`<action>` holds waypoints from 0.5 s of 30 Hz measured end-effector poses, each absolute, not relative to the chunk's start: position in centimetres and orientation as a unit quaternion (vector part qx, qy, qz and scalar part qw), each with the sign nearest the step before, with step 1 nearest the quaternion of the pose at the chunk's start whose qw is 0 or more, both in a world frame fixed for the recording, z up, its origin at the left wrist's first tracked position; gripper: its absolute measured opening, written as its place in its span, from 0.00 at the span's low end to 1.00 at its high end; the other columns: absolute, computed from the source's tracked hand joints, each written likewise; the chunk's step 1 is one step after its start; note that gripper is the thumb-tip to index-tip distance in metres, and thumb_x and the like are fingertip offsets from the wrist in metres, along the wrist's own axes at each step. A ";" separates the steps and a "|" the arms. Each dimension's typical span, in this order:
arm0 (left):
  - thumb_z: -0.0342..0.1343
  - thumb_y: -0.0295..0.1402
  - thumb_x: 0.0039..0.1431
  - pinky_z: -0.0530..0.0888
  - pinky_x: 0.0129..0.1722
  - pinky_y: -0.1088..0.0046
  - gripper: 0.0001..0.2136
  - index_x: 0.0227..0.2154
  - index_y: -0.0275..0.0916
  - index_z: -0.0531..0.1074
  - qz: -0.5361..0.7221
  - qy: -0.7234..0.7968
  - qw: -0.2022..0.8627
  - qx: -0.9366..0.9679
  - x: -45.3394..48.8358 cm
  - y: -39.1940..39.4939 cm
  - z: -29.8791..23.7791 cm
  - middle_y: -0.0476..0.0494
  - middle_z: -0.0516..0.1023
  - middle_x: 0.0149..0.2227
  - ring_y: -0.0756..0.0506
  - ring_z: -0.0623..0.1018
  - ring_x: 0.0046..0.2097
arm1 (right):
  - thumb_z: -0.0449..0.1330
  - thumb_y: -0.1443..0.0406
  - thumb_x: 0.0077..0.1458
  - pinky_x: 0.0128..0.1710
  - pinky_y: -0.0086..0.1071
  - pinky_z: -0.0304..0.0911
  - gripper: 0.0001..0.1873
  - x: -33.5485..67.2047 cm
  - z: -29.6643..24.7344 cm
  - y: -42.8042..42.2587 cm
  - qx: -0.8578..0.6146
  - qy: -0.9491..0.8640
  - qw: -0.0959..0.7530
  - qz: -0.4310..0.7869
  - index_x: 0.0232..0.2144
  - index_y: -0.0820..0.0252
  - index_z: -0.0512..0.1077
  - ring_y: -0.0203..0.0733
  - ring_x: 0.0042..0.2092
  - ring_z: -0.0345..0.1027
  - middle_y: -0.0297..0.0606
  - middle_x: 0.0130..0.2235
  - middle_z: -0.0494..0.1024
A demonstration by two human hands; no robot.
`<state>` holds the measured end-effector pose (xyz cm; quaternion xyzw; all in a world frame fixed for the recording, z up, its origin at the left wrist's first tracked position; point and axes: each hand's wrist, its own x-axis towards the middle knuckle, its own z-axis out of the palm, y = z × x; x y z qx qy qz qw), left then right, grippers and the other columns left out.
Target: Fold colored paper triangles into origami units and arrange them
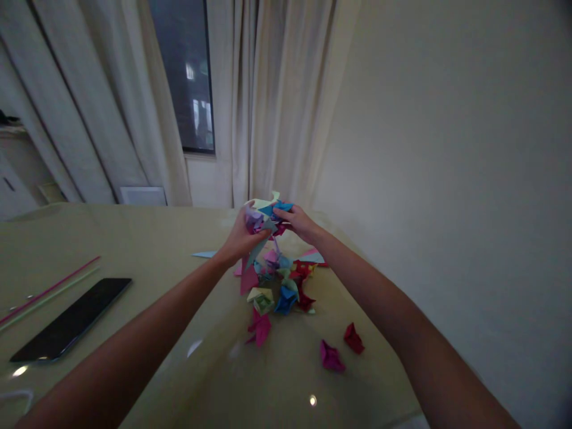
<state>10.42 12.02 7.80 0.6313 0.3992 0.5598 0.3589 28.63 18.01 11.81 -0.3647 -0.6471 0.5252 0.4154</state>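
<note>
My left hand (250,235) is closed around a bunch of folded paper flowers (255,219) in lilac, pale green and pink, held above the far part of the table. At the bunch's right side, the fingers of my right hand (298,221) grip a blue paper flower (280,208). Whether the blue flower is joined to the rest cannot be made out. Just below my hands lies a pile of folded paper flowers, among them a blue one (286,300), a pale green one (263,301) and dark red ones (305,298).
Nearer me lie a pink folded paper (259,328), a magenta flower (331,356) and a red flower (354,338). On the left are a black phone (74,319) and two thin sticks, one pink (58,285), one pale green (53,295). A wall (447,179) borders the table's right side.
</note>
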 end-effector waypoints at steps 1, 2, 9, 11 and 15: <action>0.68 0.44 0.54 0.76 0.57 0.57 0.47 0.71 0.44 0.48 0.569 0.404 0.365 0.616 9.8 11.4 8.6 0.37 0.74 0.57 0.39 0.78 0.55 | 0.69 0.56 0.59 0.43 0.30 0.72 0.15 29.1 12.5 17.7 -0.362 -0.657 0.412 0.518 0.46 0.52 0.76 0.39 0.44 0.76 0.33 0.43 0.83; 0.68 0.44 0.54 0.77 0.55 0.59 0.45 0.70 0.43 0.50 0.573 0.418 0.364 0.604 9.0 10.9 9.1 0.37 0.75 0.56 0.40 0.79 0.53 | 0.68 0.55 0.59 0.43 0.30 0.72 0.15 29.6 13.1 17.5 -0.364 -0.669 0.403 0.507 0.47 0.51 0.76 0.39 0.45 0.76 0.33 0.44 0.83; 0.65 0.52 0.52 0.79 0.46 0.60 0.42 0.65 0.37 0.59 0.433 0.585 0.340 0.596 2.3 8.2 7.4 0.38 0.80 0.47 0.39 0.82 0.46 | 0.60 0.39 0.62 0.51 0.38 0.74 0.32 36.4 10.8 15.6 -0.486 -0.774 0.139 0.381 0.60 0.47 0.73 0.47 0.51 0.78 0.41 0.63 0.75; 0.64 0.52 0.51 0.77 0.51 0.59 0.40 0.62 0.34 0.64 0.375 0.630 0.283 0.619 1.0 7.0 6.0 0.32 0.79 0.52 0.35 0.81 0.52 | 0.60 0.41 0.63 0.58 0.40 0.70 0.32 39.2 8.9 15.1 -0.497 -0.810 0.135 0.282 0.59 0.53 0.74 0.51 0.58 0.74 0.46 0.64 0.74; 0.59 0.48 0.57 0.69 0.62 0.53 0.27 0.55 0.37 0.73 0.298 0.662 0.101 0.681 2.3 3.5 3.7 0.30 0.75 0.61 0.31 0.72 0.64 | 0.54 0.46 0.69 0.66 0.44 0.61 0.31 42.9 5.0 13.7 -0.566 -0.790 0.157 0.174 0.63 0.59 0.72 0.54 0.64 0.68 0.50 0.64 0.73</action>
